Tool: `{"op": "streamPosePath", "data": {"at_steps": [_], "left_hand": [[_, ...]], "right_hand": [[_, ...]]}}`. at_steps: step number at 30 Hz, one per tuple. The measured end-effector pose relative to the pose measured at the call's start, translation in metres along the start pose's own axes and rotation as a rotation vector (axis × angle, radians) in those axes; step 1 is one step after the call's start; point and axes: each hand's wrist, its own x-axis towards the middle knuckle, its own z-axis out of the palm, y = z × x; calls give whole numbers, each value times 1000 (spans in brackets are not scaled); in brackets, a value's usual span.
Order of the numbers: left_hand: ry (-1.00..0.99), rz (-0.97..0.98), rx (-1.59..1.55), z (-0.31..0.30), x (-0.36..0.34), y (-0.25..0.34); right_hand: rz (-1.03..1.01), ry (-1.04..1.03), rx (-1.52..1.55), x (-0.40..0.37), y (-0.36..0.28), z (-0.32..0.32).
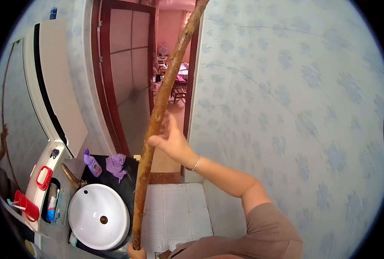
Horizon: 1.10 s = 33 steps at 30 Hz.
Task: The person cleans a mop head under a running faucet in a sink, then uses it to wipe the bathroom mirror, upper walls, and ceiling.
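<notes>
A long wooden pole stands tilted through the middle of the view, its top leaning right and leaving the frame. Low in the view, my left hand is wrapped round the pole's bottom end. My right hand is at the pole's middle, its fingers apart and the thumb at the pole's edge, not closed round it. The fingertips are slightly blurred. A bracelet circles my right wrist.
At the left are a white round sink, a purple bottle, a purple cloth, a red cup and a mirror. A glass-paned door stands open ahead; a patterned wall bounds the right.
</notes>
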Motion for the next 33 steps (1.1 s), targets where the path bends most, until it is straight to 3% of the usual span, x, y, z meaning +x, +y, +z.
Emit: {"op": "streamPosePath", "data": {"at_steps": [2,4,6,10,17,21,26,33], "left_hand": [[30,165,-81,-15,-20,-29],[-23,113,-23,-28,-31,-57],[-55,-82,41,-34,-49,-91],[-81,-93,42,-62,-83,-150],[-125,-245,419,-138,-130,-143],[-78,-291,251,-162,-146,-155],[68,-105,270,-187,-156,-158],[76,-85,357,-197,-185,-186]], "right_hand": [[-53,72,64,-3,4,3],[-35,198,199,-8,-11,4],[-20,226,192,-11,-24,6],[33,234,216,-23,-35,15],[83,257,186,-46,-56,43],[127,273,247,-41,-65,49],[173,162,301,-47,-66,52],[157,226,312,-79,-51,68]]}}
